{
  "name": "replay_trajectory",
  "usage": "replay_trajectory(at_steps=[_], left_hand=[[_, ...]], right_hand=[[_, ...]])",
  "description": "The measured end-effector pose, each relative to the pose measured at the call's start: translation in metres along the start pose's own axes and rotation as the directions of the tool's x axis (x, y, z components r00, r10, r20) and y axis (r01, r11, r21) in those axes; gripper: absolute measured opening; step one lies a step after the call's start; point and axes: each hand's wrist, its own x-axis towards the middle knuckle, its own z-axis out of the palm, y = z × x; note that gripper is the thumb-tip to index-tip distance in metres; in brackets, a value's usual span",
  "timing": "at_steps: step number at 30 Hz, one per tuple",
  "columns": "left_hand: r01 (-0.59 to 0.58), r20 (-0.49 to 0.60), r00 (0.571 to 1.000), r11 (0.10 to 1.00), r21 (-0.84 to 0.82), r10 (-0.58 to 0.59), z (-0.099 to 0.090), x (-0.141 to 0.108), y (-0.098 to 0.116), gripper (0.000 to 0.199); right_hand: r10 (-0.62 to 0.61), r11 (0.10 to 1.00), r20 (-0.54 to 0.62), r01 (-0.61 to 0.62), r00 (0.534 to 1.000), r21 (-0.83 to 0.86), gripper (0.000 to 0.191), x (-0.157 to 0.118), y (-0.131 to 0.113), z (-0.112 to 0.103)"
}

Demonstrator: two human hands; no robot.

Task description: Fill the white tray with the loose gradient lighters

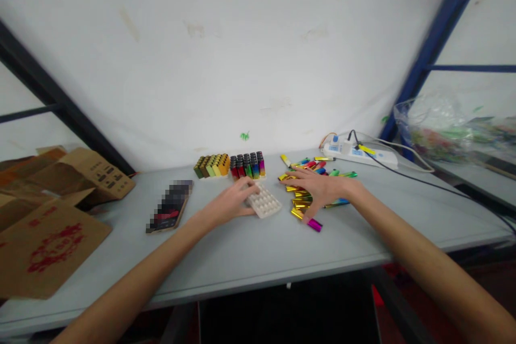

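Note:
My left hand (pixel 233 201) grips a small white plastic tray (pixel 266 201) with rows of pockets by its left side, thumb at the near edge and fingers at the far edge. The tray's pockets look bare. Over a loose pile of shiny metallic-coloured lighters (pixel 300 193) my right hand (pixel 320 185) is spread, fingers apart, covering part of the pile. Its thumb is by a gold-and-magenta lighter (pixel 314 224) at the near side; whether they touch is unclear. Beyond the white tray stand upright dark-topped lighters (pixel 246 165) in rows, beside a yellow-to-green set (pixel 212 165).
A phone (pixel 171 207) lies left of my left hand. Open cardboard boxes (pixel 60 231) occupy the table's left end. A power strip (pixel 360 155) with cables sits at the back right, near a clear plastic bag (pixel 435 129). The white wall (pixel 258 64) bounds the table's back.

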Motion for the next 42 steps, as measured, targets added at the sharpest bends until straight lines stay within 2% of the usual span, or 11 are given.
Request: replay_trajectory(at_steps=[6,9,12,14,17,21,23,27,30,36,42], left_hand=[[0.027,0.011,1.000,0.987,0.156,-0.029,-0.008,-0.044,0.000,0.043],[0.059,-0.020,0.998,0.976,0.211,-0.056,-0.006,-0.045,-0.001,0.033],[0.097,-0.047,0.995,0.967,0.236,-0.088,0.000,-0.034,-0.004,0.030],[0.112,-0.048,0.993,0.966,0.233,-0.104,0.004,-0.024,-0.007,0.027],[0.101,-0.032,0.995,0.969,0.223,-0.096,0.005,-0.011,-0.007,0.024],[0.109,-0.139,0.987,0.961,0.253,-0.075,-0.002,-0.003,-0.006,0.030],[0.168,-0.253,0.961,0.964,0.206,-0.113,-0.006,-0.005,-0.009,0.033],[0.311,-0.460,0.855,0.947,0.082,-0.241,-0.011,-0.013,-0.022,0.035],[0.349,-0.504,0.820,0.935,0.064,-0.272,-0.011,-0.018,-0.029,0.034],[0.329,-0.472,0.832,0.944,-0.002,-0.291,-0.005,-0.013,-0.030,0.028],[0.337,-0.447,0.839,0.941,-0.022,-0.311,-0.003,-0.014,-0.036,0.023]], right_hand=[[0.013,0.997,-0.036,-0.010,0.999,0.071,0.090,-0.012,0.006,-0.020],[0.003,0.995,-0.058,0.002,0.998,0.096,0.083,-0.014,0.002,-0.027],[-0.065,0.988,-0.106,0.079,0.992,0.135,0.061,-0.003,-0.006,-0.032],[-0.080,0.991,-0.163,0.096,0.983,0.095,0.050,0.016,-0.013,-0.033],[-0.128,0.992,-0.258,0.127,0.958,-0.023,0.045,0.059,-0.022,-0.036],[-0.167,0.973,-0.273,0.114,0.947,-0.200,0.055,0.125,-0.033,-0.037],[-0.142,0.958,-0.263,0.065,0.954,-0.281,0.068,0.154,-0.037,-0.033],[-0.071,0.937,-0.171,0.007,0.983,-0.350,0.073,0.189,-0.038,-0.016],[-0.051,0.935,-0.192,-0.021,0.980,-0.354,0.071,0.194,-0.036,-0.007],[-0.057,0.937,-0.268,-0.041,0.962,-0.347,0.066,0.183,-0.032,-0.004],[-0.055,0.980,-0.407,-0.028,0.912,-0.196,0.068,0.174,-0.019,-0.007]])
